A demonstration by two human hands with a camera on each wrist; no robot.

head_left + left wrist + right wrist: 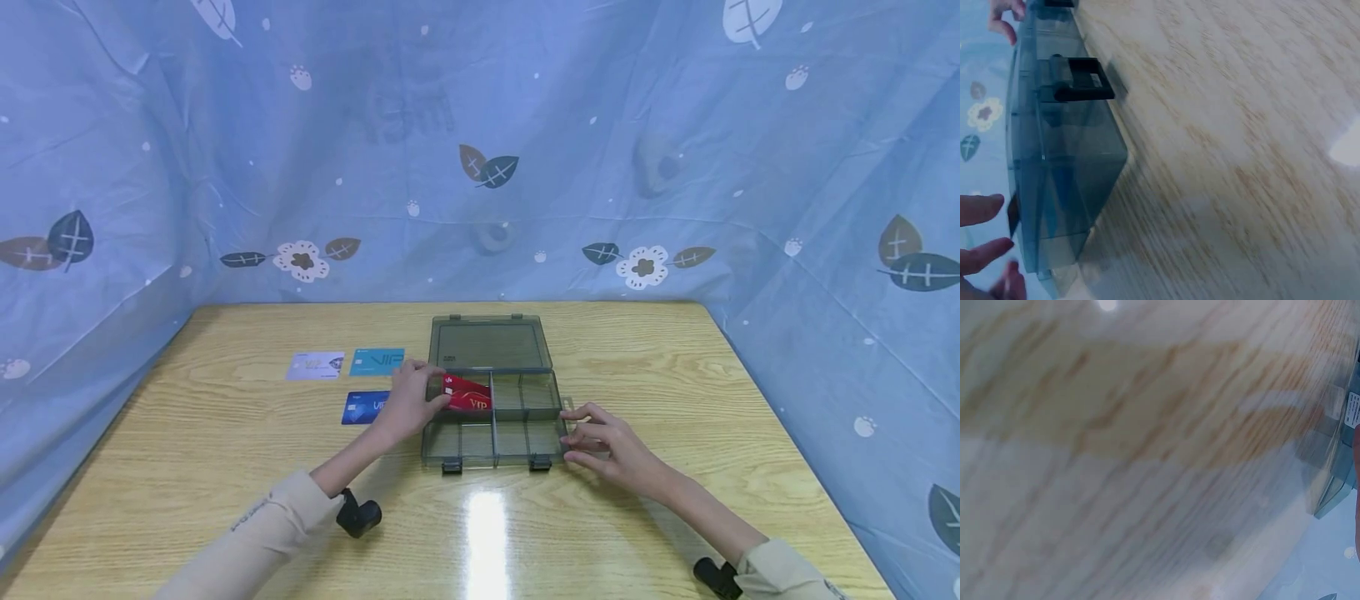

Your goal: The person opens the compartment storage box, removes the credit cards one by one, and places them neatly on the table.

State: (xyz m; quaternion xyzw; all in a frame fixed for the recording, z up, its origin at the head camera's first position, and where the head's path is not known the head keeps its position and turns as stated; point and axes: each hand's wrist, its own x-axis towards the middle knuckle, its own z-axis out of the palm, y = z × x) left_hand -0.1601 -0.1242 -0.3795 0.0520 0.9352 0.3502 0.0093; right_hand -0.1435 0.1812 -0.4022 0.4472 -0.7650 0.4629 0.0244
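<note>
A smoky clear compartment box [525,440] lies open on the wooden table [225,467], its lid [489,343] folded back flat. My left hand [411,400] pinches a red card [468,395] and holds it in the box's rear left compartment. My right hand [600,437] rests with relaxed fingers against the box's right side. In the left wrist view the box [1063,169] shows side-on with its black latch [1079,78], and my fingertips [982,209] reach in at the lower left. The right wrist view is blurred tabletop with a box corner [1335,481] at the right edge.
Three cards lie on the table left of the box: a white one [315,365], a light blue one [377,361] and a dark blue one [364,407]. Blue patterned cloth [480,150] walls in the table at the back and both sides.
</note>
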